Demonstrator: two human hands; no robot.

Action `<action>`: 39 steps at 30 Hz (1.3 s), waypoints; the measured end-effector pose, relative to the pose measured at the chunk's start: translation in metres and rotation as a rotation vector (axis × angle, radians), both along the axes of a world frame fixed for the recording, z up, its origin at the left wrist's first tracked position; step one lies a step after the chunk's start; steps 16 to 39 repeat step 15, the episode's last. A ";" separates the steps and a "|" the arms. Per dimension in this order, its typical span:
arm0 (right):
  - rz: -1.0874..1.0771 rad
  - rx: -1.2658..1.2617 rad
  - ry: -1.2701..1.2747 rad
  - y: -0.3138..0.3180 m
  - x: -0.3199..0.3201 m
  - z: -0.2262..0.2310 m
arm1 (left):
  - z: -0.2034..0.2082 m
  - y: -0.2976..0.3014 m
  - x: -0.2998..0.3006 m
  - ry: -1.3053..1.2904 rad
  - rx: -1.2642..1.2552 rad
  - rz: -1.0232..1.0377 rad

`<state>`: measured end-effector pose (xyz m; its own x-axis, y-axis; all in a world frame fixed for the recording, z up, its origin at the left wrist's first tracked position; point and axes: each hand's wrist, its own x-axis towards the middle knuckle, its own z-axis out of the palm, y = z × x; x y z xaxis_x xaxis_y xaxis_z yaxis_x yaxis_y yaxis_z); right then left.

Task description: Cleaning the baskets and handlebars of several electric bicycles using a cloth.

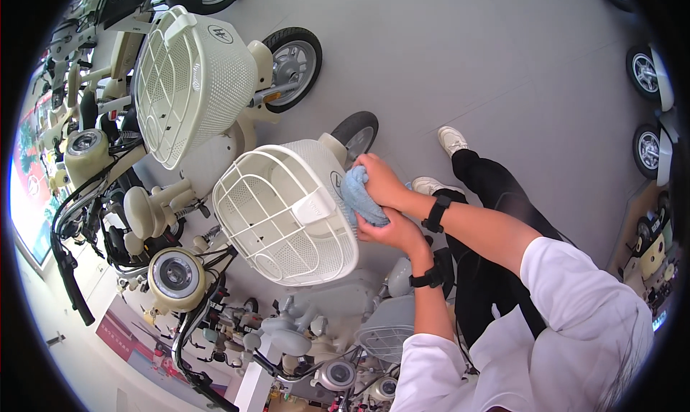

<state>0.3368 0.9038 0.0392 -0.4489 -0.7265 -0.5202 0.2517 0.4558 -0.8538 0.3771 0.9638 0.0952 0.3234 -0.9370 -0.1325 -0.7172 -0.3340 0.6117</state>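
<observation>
A light blue cloth [356, 195] is bunched against the outer wall of a cream basket [298, 204] with a wire-grid lid. My right hand [382, 185] grips the upper part of the cloth, fingers curled and pressing toward the basket wall. Just below it, my left hand [394, 232] holds the cloth's lower end, its fingers beside the basket. The fingertips of both hands are partly hidden by the cloth. The basket sits on a cream electric bike, whose front wheel [357, 135] shows behind it.
A second bike with a larger cream basket [223, 74] and front wheel [293, 67] stands at upper left. A round headlight [176, 278] and black handlebars lie left of the nearer basket. A grey basket [392, 326] is near my left arm. More wheels [645, 150] line the right edge.
</observation>
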 end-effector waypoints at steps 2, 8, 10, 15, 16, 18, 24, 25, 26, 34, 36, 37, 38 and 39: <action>0.089 0.062 0.033 0.019 -0.001 0.005 | 0.003 0.003 0.016 0.005 -0.003 -0.055; 0.419 0.046 0.011 0.084 -0.060 0.075 | 0.051 0.016 0.049 0.199 0.262 -0.074; 0.459 0.040 0.013 0.090 -0.084 0.106 | 0.072 0.016 0.038 0.222 0.318 -0.148; 0.428 -0.037 0.113 0.060 -0.136 0.181 | 0.129 -0.024 -0.016 0.310 0.290 -0.256; 0.428 -0.037 0.113 0.060 -0.136 0.181 | 0.129 -0.024 -0.016 0.310 0.290 -0.256; 0.428 -0.037 0.113 0.060 -0.136 0.181 | 0.129 -0.024 -0.016 0.310 0.290 -0.256; 0.428 -0.037 0.113 0.060 -0.136 0.181 | 0.129 -0.024 -0.016 0.310 0.290 -0.256; 0.428 -0.037 0.113 0.060 -0.136 0.181 | 0.129 -0.024 -0.016 0.310 0.290 -0.256; 0.428 -0.037 0.113 0.060 -0.136 0.181 | 0.129 -0.024 -0.016 0.310 0.290 -0.256; 0.428 -0.037 0.113 0.060 -0.136 0.181 | 0.129 -0.024 -0.016 0.310 0.290 -0.256; 0.428 -0.037 0.113 0.060 -0.136 0.181 | 0.129 -0.024 -0.016 0.310 0.290 -0.256; 0.428 -0.037 0.113 0.060 -0.136 0.181 | 0.129 -0.024 -0.016 0.310 0.290 -0.256; 0.428 -0.037 0.113 0.060 -0.136 0.181 | 0.129 -0.024 -0.016 0.310 0.290 -0.256; 0.428 -0.037 0.113 0.060 -0.136 0.181 | 0.129 -0.024 -0.016 0.310 0.290 -0.256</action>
